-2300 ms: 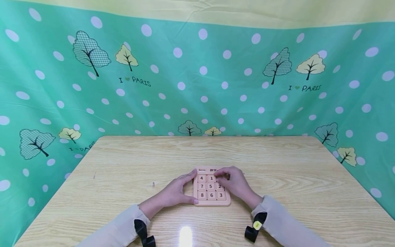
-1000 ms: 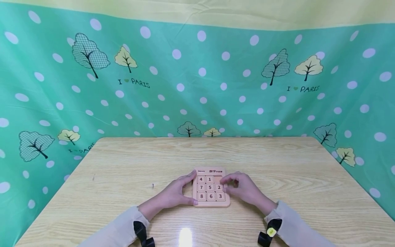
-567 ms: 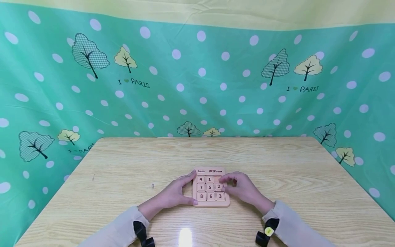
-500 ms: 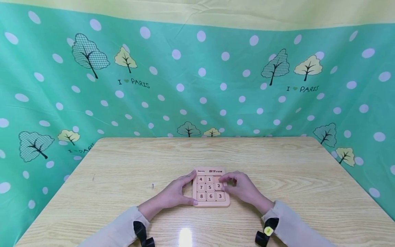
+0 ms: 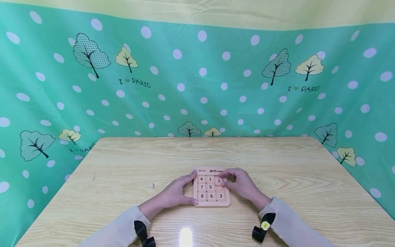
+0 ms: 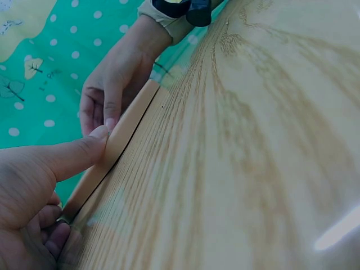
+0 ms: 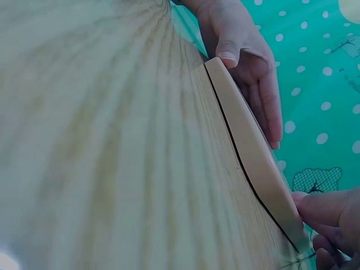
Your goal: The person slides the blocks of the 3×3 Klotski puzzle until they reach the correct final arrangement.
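Observation:
A pink number slide puzzle lies flat on the table, its square tiles marked with dark digits. My left hand grips its left side, thumb at the lower left corner, fingers along the upper left edge. With thumb and forefinger, my right hand pinches the 2 tile in the top right slot. Below that tile is an open slot, above the 3 tile. Both wrist views show only the puzzle's side, the tray edge and the tray wall; its tiles are hidden there.
The wooden table reaches well beyond the puzzle on every side. A green dotted curtain hangs behind and beside it. A small dark mark shows left of the puzzle, and a lamp's reflection in front.
The right hand has moved away from me, sliding the 2 tile from the middle right slot up into the top right one. The left hand keeps its hold on the puzzle.

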Available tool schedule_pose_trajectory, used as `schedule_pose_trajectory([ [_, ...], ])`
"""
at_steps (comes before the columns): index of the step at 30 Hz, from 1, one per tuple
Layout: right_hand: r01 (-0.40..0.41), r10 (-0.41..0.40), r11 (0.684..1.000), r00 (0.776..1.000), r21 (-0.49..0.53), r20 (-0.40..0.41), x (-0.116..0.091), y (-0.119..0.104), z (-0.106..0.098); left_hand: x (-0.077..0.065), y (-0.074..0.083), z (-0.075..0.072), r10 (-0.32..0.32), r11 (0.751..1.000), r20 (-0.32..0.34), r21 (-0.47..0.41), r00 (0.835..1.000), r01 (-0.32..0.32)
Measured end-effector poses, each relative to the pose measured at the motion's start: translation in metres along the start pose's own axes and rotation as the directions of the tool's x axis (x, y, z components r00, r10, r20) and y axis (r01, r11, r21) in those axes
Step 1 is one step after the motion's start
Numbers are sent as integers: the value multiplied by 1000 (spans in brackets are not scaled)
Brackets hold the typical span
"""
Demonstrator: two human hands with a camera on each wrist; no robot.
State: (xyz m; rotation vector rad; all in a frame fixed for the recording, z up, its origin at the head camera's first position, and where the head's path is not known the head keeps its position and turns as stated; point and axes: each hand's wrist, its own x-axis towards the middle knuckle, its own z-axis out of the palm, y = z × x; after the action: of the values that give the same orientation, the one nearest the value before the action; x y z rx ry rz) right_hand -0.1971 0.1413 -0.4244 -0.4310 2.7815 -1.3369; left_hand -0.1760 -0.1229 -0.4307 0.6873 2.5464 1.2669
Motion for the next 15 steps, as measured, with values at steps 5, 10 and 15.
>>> schedule_pose_trajectory([
  [5,4,-4,1000,1000,6,-18,4,0,1,0,1,0,-2,1000,2,-4,1000,2],
  [10,31,-31,1000,999,5,-33,6,2,2,1,0,0,-8,1000,5,1,1000,8],
  [15,23,-23,999,999,28,-29,5,1,2,1,0,0,-14,1000,5,2,1000,14],
])
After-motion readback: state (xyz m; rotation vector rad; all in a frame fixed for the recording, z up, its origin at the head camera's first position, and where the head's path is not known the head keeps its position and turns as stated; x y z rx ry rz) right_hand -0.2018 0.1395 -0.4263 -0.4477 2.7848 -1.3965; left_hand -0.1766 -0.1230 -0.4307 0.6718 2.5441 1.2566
